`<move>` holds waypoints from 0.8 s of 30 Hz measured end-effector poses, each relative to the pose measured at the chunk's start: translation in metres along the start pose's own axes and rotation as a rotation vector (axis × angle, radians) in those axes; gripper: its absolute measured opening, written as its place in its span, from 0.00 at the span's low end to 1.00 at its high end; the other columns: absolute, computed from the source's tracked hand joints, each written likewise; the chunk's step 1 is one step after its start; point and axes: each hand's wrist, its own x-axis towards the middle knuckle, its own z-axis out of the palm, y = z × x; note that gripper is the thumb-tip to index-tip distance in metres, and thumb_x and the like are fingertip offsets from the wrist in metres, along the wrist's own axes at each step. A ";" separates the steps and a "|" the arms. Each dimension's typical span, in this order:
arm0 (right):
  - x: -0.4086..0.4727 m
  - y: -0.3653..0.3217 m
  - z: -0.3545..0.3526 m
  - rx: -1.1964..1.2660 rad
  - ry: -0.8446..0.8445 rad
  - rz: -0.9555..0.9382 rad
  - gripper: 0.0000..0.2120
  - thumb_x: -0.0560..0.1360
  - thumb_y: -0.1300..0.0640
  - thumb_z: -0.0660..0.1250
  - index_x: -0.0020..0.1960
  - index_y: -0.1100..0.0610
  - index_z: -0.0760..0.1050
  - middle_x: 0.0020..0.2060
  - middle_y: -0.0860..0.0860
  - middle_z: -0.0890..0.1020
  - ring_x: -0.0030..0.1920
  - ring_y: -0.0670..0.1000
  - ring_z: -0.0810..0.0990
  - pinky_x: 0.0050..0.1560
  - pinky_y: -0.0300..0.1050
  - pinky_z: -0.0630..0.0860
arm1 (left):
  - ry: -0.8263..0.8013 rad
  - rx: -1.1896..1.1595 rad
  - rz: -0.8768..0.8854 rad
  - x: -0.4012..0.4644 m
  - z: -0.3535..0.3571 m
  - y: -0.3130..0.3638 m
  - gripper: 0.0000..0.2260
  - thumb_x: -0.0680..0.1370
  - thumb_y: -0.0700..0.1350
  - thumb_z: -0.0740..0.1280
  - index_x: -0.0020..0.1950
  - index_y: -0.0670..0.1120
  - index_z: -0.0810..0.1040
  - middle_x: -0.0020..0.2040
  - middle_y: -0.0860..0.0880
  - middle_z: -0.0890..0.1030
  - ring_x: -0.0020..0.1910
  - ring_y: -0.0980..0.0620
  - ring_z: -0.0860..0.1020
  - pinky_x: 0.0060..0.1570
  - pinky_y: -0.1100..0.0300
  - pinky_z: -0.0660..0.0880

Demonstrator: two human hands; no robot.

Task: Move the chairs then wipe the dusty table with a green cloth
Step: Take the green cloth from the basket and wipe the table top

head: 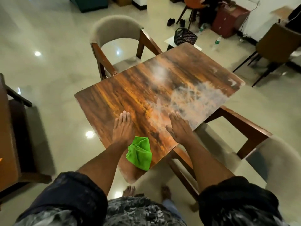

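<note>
Above the wooden bench (133,95), the left hand (122,128) and right hand (179,126) hover flat, grips apart and empty. The green cloth (140,154) lies on its near edge. Two chairs, one (114,38) behind and one (254,157) beside it, likely need pulling away next.

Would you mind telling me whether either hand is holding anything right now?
Nothing is held: left hand and right hand are open above the table; the green cloth lies loose.

glossy cream tile floor (48,66)
</note>
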 end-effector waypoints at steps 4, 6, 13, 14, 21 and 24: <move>-0.005 0.047 -0.004 -0.054 -0.048 -0.054 0.38 0.85 0.36 0.39 0.85 0.61 0.52 0.85 0.58 0.56 0.85 0.59 0.54 0.78 0.56 0.61 | -0.043 -0.103 -0.139 -0.013 0.024 0.036 0.32 0.85 0.40 0.55 0.87 0.39 0.47 0.87 0.40 0.48 0.87 0.43 0.47 0.84 0.45 0.50; -0.004 0.066 -0.004 -0.085 -0.052 -0.081 0.40 0.83 0.36 0.35 0.84 0.61 0.53 0.84 0.59 0.57 0.85 0.59 0.55 0.78 0.56 0.60 | -0.067 -0.107 -0.174 -0.022 0.031 0.055 0.32 0.85 0.41 0.55 0.87 0.39 0.45 0.87 0.41 0.47 0.87 0.43 0.47 0.84 0.46 0.49; 0.027 0.056 0.017 -0.063 -0.168 -0.244 0.34 0.86 0.39 0.44 0.84 0.61 0.53 0.83 0.59 0.60 0.83 0.61 0.58 0.79 0.57 0.60 | -0.089 -0.170 -0.320 -0.041 0.052 0.068 0.31 0.86 0.42 0.53 0.87 0.41 0.44 0.88 0.43 0.45 0.87 0.45 0.46 0.84 0.48 0.48; 0.035 0.048 0.023 -0.037 -0.181 -0.256 0.39 0.82 0.36 0.38 0.83 0.60 0.54 0.83 0.59 0.60 0.84 0.60 0.58 0.79 0.58 0.60 | -0.089 -0.166 -0.339 -0.042 0.055 0.064 0.30 0.86 0.42 0.53 0.87 0.42 0.44 0.88 0.43 0.45 0.87 0.46 0.46 0.84 0.48 0.48; 0.056 -0.010 0.073 -0.027 -0.194 -0.405 0.36 0.85 0.37 0.42 0.86 0.56 0.51 0.86 0.54 0.53 0.85 0.56 0.52 0.82 0.58 0.53 | -0.074 -0.185 -0.472 -0.047 0.082 0.020 0.30 0.87 0.45 0.54 0.87 0.39 0.48 0.87 0.41 0.50 0.87 0.44 0.50 0.84 0.48 0.51; 0.061 -0.031 0.096 -0.030 -0.217 -0.487 0.34 0.88 0.41 0.51 0.87 0.56 0.47 0.86 0.53 0.47 0.86 0.53 0.47 0.83 0.53 0.51 | -0.071 -0.213 -0.531 -0.056 0.102 0.005 0.30 0.86 0.44 0.57 0.86 0.39 0.51 0.87 0.39 0.53 0.86 0.43 0.53 0.81 0.47 0.57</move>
